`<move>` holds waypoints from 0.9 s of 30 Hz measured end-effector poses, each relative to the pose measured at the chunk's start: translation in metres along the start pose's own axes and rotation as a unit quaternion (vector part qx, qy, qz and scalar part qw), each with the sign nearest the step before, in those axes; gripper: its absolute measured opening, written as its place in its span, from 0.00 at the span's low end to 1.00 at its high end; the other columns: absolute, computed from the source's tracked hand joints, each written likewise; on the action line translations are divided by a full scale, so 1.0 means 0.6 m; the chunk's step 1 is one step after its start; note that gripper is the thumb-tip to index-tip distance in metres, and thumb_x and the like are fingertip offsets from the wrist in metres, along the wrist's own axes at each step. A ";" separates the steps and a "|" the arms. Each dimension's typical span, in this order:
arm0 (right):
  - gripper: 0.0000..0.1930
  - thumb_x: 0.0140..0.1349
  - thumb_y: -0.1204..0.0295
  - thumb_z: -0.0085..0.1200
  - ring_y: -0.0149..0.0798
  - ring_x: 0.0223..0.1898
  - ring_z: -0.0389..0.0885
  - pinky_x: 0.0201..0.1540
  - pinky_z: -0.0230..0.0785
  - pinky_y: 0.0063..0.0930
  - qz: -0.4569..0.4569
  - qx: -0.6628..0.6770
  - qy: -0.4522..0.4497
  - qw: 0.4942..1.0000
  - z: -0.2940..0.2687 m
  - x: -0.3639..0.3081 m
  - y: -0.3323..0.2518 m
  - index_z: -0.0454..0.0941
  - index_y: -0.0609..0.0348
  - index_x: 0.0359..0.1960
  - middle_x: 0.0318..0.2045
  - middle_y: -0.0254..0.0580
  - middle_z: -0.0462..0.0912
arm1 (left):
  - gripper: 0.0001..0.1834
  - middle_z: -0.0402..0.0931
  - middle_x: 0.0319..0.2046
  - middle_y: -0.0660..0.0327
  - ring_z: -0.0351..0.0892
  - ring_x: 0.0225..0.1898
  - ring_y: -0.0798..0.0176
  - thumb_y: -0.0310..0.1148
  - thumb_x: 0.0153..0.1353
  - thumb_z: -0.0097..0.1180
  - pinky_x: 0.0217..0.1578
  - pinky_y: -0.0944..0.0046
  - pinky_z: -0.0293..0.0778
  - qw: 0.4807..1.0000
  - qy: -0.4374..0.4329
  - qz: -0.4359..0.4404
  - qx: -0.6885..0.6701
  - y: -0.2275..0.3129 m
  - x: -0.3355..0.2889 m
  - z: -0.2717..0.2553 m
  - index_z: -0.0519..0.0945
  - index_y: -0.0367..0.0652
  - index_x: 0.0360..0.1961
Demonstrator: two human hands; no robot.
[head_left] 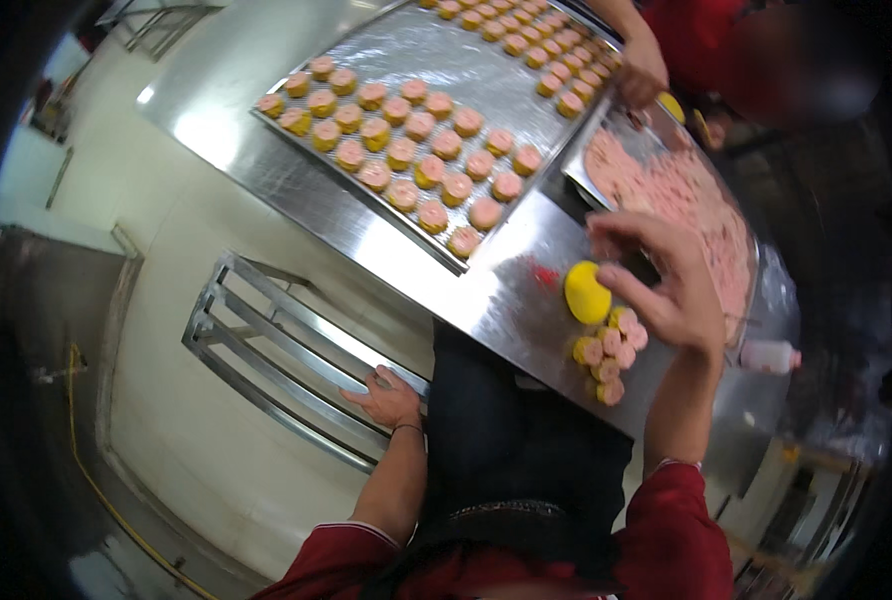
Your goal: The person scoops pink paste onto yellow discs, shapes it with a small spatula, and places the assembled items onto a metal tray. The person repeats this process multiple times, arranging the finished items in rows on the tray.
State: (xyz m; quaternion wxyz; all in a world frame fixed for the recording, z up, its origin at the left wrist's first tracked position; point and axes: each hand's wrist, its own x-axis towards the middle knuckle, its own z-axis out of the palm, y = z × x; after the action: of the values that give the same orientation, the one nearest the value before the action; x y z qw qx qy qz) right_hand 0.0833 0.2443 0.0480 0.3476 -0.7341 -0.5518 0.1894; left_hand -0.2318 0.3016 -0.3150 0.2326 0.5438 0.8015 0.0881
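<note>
My right hand (661, 275) hovers above the steel table, thumb and fingers apart, with nothing visible between them. Its thumb tip overlaps the edge of a smooth yellow round (586, 294), which looks like dumpling wrappers; contact is unclear. Just nearer to me sits a cluster of small open-topped dumplings (606, 352), yellow-sided with pink filling. Beyond my right hand, a metal tray (578, 178) holds pink minced filling (701, 190). My left hand (386, 400) is low at the left, fingers spread over the rails of a metal frame (266, 330); whether it touches them is unclear.
A large metal tray (396, 60) carries many dumplings in rows across the far table. A co-worker's hand (643, 72) is by the filling tray's far corner. A white bottle (769, 357) lies at the right. Red bits (544, 273) spot the steel table (511, 300).
</note>
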 end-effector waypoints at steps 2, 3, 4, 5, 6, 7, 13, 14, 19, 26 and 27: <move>0.18 0.65 0.74 0.67 0.36 0.45 0.87 0.51 0.78 0.30 0.103 0.012 0.038 0.994 -0.018 -0.101 0.014 0.83 0.66 0.55 0.44 0.45 0.89 | 0.33 0.47 0.76 0.27 0.80 0.55 0.23 0.59 0.78 0.42 0.60 0.35 0.74 0.999 0.006 0.033 0.009 -0.005 -0.001 0.005 0.85 0.42 0.59; 0.18 0.64 0.74 0.67 0.37 0.43 0.88 0.49 0.79 0.30 0.161 0.022 0.064 0.985 -0.022 -0.161 0.019 0.84 0.67 0.55 0.42 0.46 0.89 | 0.33 0.47 0.76 0.27 0.80 0.54 0.23 0.59 0.78 0.42 0.60 0.35 0.74 0.999 -0.001 0.028 0.020 -0.009 -0.001 0.005 0.85 0.42 0.59; 0.18 0.65 0.77 0.65 0.33 0.46 0.85 0.52 0.78 0.29 0.217 0.041 0.090 0.971 -0.027 -0.209 0.031 0.82 0.67 0.56 0.42 0.41 0.88 | 0.33 0.46 0.76 0.27 0.80 0.53 0.23 0.59 0.78 0.41 0.59 0.34 0.74 0.999 -0.007 0.025 0.027 -0.008 0.002 0.008 0.85 0.42 0.59; 0.18 0.65 0.77 0.64 0.34 0.44 0.86 0.51 0.79 0.30 0.262 -0.007 0.102 0.960 -0.034 -0.255 0.043 0.82 0.67 0.56 0.43 0.43 0.89 | 0.33 0.46 0.76 0.26 0.81 0.52 0.23 0.60 0.78 0.41 0.58 0.34 0.75 0.999 0.000 0.027 0.028 -0.005 0.002 0.011 0.85 0.42 0.59; 0.18 0.64 0.78 0.63 0.35 0.43 0.87 0.49 0.80 0.31 0.305 -0.047 0.110 0.945 -0.039 -0.293 0.055 0.82 0.67 0.56 0.44 0.45 0.89 | 0.34 0.45 0.77 0.27 0.81 0.50 0.24 0.60 0.78 0.40 0.57 0.33 0.75 0.999 0.010 0.025 0.025 -0.003 0.001 0.011 0.85 0.43 0.58; 0.18 0.64 0.78 0.62 0.36 0.41 0.88 0.47 0.81 0.32 0.349 -0.080 0.116 0.926 -0.038 -0.321 0.071 0.82 0.67 0.57 0.44 0.47 0.89 | 0.35 0.45 0.77 0.26 0.82 0.50 0.24 0.61 0.78 0.39 0.56 0.33 0.76 0.999 0.007 0.035 0.022 0.000 0.000 0.010 0.85 0.41 0.58; 0.29 0.62 0.81 0.61 0.38 0.44 0.87 0.45 0.81 0.32 0.329 0.007 0.180 0.927 0.033 -0.370 0.154 0.76 0.61 0.67 0.55 0.49 0.85 | 0.38 0.43 0.76 0.23 0.83 0.49 0.25 0.62 0.78 0.36 0.55 0.33 0.78 0.999 -0.011 0.031 0.015 0.005 -0.003 0.001 0.84 0.38 0.58; 0.30 0.61 0.81 0.62 0.37 0.43 0.85 0.44 0.80 0.32 0.303 0.010 0.172 0.937 0.040 -0.365 0.161 0.76 0.58 0.68 0.54 0.46 0.84 | 0.38 0.43 0.76 0.23 0.83 0.49 0.25 0.62 0.78 0.36 0.55 0.33 0.78 0.999 -0.007 0.037 0.015 0.005 -0.003 0.000 0.84 0.38 0.59; 0.28 0.61 0.79 0.65 0.39 0.38 0.80 0.44 0.77 0.35 0.270 -0.002 0.132 0.954 0.061 -0.329 0.177 0.78 0.58 0.65 0.46 0.45 0.83 | 0.41 0.42 0.77 0.23 0.83 0.49 0.25 0.64 0.78 0.34 0.57 0.34 0.77 0.999 -0.029 0.025 0.021 0.005 -0.004 -0.006 0.82 0.37 0.61; 0.20 0.59 0.73 0.71 0.44 0.39 0.81 0.44 0.77 0.37 0.335 -0.096 0.127 0.929 0.061 -0.358 0.168 0.81 0.62 0.52 0.42 0.45 0.81 | 0.41 0.42 0.77 0.23 0.83 0.50 0.24 0.63 0.78 0.34 0.57 0.34 0.76 0.999 -0.030 0.032 0.018 0.014 -0.014 -0.018 0.82 0.36 0.62; 0.19 0.58 0.72 0.72 0.45 0.39 0.82 0.44 0.77 0.37 0.358 -0.107 0.119 0.920 0.060 -0.364 0.164 0.81 0.62 0.50 0.43 0.46 0.81 | 0.41 0.42 0.76 0.22 0.83 0.50 0.24 0.63 0.79 0.34 0.57 0.33 0.76 0.999 -0.030 0.033 0.019 0.014 -0.014 -0.019 0.82 0.36 0.62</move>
State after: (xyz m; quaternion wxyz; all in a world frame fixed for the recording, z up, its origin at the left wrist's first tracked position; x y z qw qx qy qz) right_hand 0.0567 0.0345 -0.0705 0.2387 -0.9327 -0.2234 0.1520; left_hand -0.2275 0.2987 -0.2991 0.2429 0.5768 0.7773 0.0641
